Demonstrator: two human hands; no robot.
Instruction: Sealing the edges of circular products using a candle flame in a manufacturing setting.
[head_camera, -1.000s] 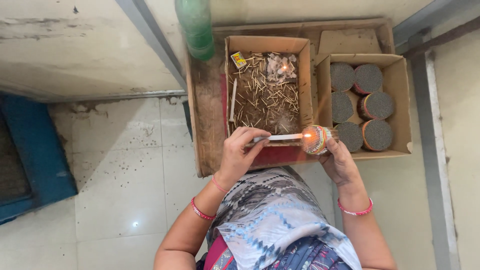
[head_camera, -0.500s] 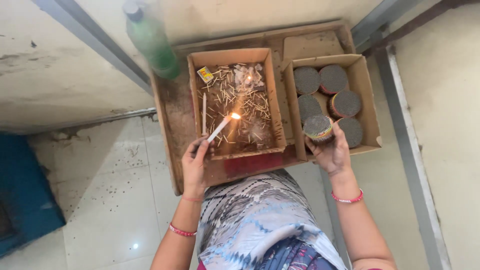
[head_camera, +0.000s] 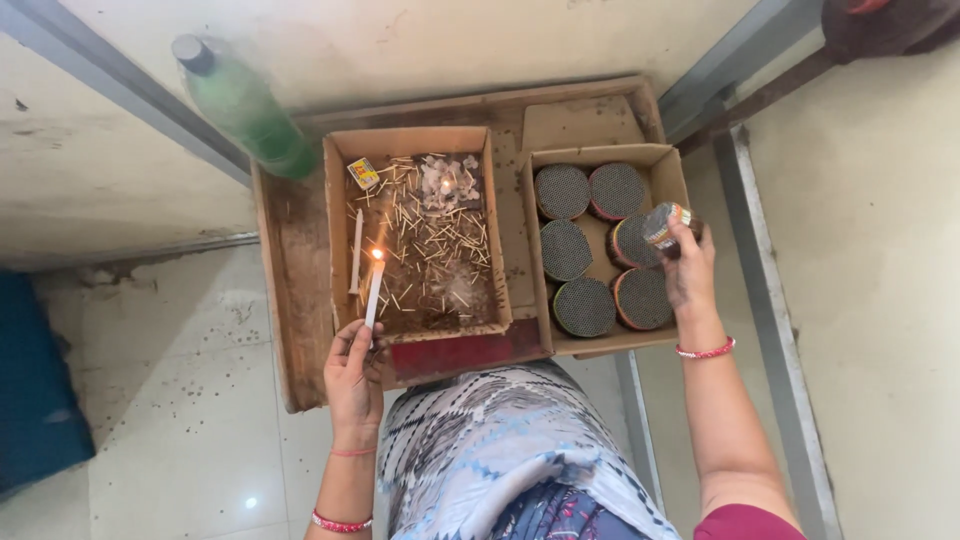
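Your left hand (head_camera: 353, 377) pinched a thin white lit candle (head_camera: 373, 291) upright over the cardboard box of spent matchsticks (head_camera: 422, 235). Your right hand (head_camera: 688, 262) was closed around a round matchstick bundle (head_camera: 664, 224) over the right cardboard box (head_camera: 603, 246), beside five others.

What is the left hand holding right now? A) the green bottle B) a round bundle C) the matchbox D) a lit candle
D: the left hand grips a lit candle over the left box, flame at its tip.
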